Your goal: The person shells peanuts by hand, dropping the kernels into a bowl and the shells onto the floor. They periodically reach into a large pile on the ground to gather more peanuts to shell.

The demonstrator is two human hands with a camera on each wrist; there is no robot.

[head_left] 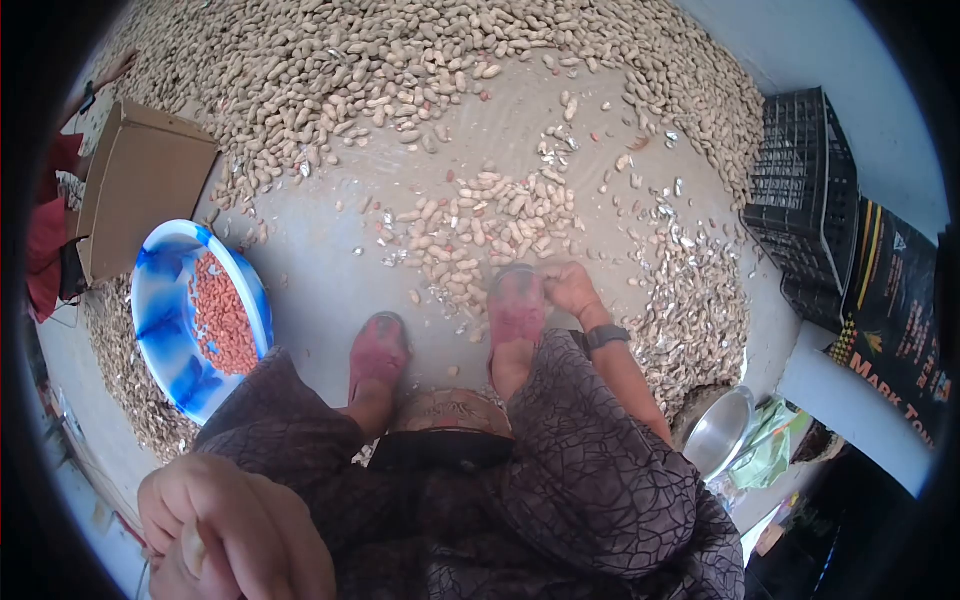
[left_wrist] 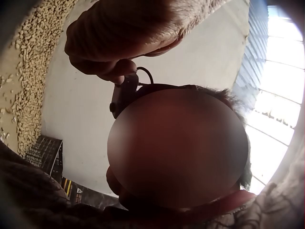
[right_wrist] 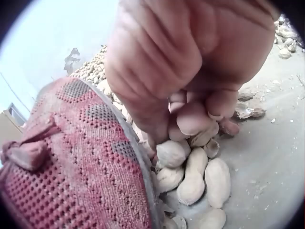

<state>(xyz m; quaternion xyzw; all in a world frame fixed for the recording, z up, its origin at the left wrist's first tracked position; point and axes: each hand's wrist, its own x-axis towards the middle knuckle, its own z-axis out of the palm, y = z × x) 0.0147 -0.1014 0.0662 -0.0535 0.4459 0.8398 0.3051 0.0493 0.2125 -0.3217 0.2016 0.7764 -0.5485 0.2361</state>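
Observation:
In the head view my right hand [head_left: 572,290] is down beside the right pink shoe [head_left: 517,305], at the near edge of a small heap of unshelled peanuts [head_left: 490,235]. The right wrist view shows its fingers curled down, pinching a pale peanut [right_wrist: 171,153]. More peanuts lie just below, with cracked shell pieces around the fingertips. My left hand [head_left: 235,530] is raised close to the head camera at lower left, its fingers curled and nothing visible in them. In the left wrist view this hand [left_wrist: 128,33] overlaps a dark head-worn device [left_wrist: 125,93] beside a blurred face.
Left of the feet stands a blue-and-white basin [head_left: 150,310] with reddish shelled peanuts. A cardboard box [head_left: 150,190] and another person's arm are beyond it. A large peanut pile [head_left: 330,80] spreads behind. Right are empty shells [head_left: 690,310], a black crate [head_left: 805,180] and a metal bowl [head_left: 720,430].

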